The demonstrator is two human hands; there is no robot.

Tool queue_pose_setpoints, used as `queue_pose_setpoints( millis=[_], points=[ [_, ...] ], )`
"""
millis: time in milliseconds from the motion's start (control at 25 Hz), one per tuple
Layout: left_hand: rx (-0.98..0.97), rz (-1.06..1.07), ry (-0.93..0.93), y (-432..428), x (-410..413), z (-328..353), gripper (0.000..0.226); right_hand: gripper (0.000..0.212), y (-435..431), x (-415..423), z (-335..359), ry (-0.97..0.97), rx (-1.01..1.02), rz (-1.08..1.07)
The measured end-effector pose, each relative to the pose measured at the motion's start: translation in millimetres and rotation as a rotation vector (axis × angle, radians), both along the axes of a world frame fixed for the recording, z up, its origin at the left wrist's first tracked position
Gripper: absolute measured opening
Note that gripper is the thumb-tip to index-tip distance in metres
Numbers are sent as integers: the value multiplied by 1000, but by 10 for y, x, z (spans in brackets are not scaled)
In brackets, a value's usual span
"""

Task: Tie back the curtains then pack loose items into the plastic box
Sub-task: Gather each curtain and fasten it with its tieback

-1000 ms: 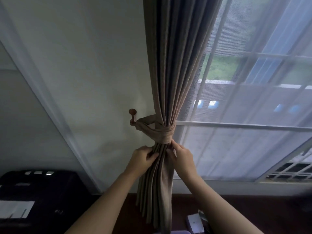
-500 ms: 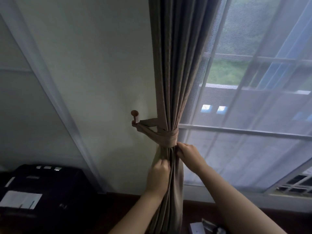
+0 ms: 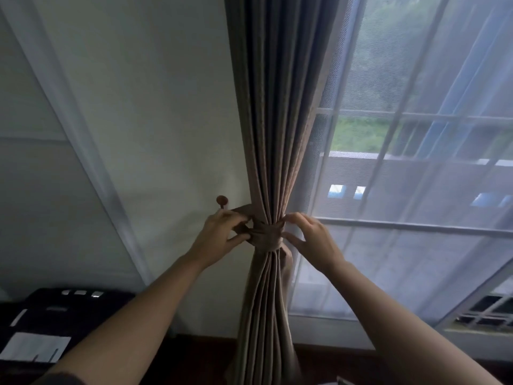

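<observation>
Head camera, nearest first. Two bare forearms rising from the bottom edge, one on each side of the tie band [image 3: 265, 234]. Left hand [image 3: 219, 236] just left of the band, fingers curled over its top edge and thumb tucked under, pinching the cloth where the band runs off toward the wall. Right hand [image 3: 311, 238] just right of the band, fingers arched and spread, forefinger tip on the upper edge and thumb tip on the lower edge, pinching that side lightly. Band itself brown, wrapped snug round the gathered curtain [image 3: 277, 120], cinching the pleats into a narrow waist. Curtain brown too, hanging straight above the band and loosening into folds below it, down toward the dark floor [image 3: 200, 354]. Up and left of the band, near its left end, a small round-headed hook [image 3: 222, 201] on the pale wall [image 3: 166, 107]; the join between band and hook hidden by the left hand. Behind and right of the band, a sheer white curtain [image 3: 416, 259] over the window [image 3: 410, 226], greenery blurred beyond. Far below and left of the band, a black machine [image 3: 55, 309] with a white sheet [image 3: 33, 347] on top. Far below and right of the band, a dark grille [image 3: 483, 312].
</observation>
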State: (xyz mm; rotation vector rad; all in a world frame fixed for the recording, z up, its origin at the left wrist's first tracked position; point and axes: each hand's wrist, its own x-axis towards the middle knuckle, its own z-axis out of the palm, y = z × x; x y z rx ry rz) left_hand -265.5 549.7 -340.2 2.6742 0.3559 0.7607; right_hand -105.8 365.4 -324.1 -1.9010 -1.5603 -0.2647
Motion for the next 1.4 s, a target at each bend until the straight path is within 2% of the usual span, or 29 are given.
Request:
queue_pose_setpoints(
  millis=[160, 400, 520, 680, 760, 840, 920, 960, 1040, 1080, 1120, 1160, 1240, 1320, 1400],
  points=[
    [60, -105, 44, -45, 29, 79, 18, 20, 54, -50, -46, -11, 59, 6],
    [-111, -131, 115, -73, -2, 172, 9, 29, 172, -116, -81, -132, 14, -72],
    [-92, -155, 127, -53, 51, 243, 12, 30, 238, -161, -10, -177, -42, -117],
    [-94, -173, 67, -105, 36, 228, 24, 35, 214, -187, 181, -161, -253, -23],
    [8, -135, 77, -82, 17, 269, 28, 24, 200, -159, 371, -142, -328, -56],
    [148, -74, 48, -9, 4, 320, 42, 20, 236, -142, 525, -174, -352, -87],
    [234, -23, -20, 36, -17, 311, 40, 16, 282, -180, 542, -162, -304, -87],
    [221, 4, -82, 20, -38, 272, 35, 13, 290, -205, 482, -86, -202, -102],
    [-30, 76, -304, -17, -90, 160, 24, 8, 220, -218, 282, 178, 96, -229],
    [-191, 134, -414, -29, -128, 92, 19, 8, 155, -223, 161, 268, 178, -321],
    [-315, 187, -449, -29, -162, 4, 15, 9, 90, -220, 16, 298, 152, -364],
    [-397, 218, -380, -24, -188, -91, 11, 11, 37, -232, -141, 289, 27, -359],
    [-556, 191, -50, -51, -199, -285, 21, 21, -8, -338, -373, 253, -254, -302],
    [-668, 120, 182, -159, -167, -398, 33, 30, -1, -442, -454, 286, -337, -249],
    [-639, 88, 229, -280, -91, -425, 39, 34, 57, -491, -433, 326, -316, -243]
  ],
)
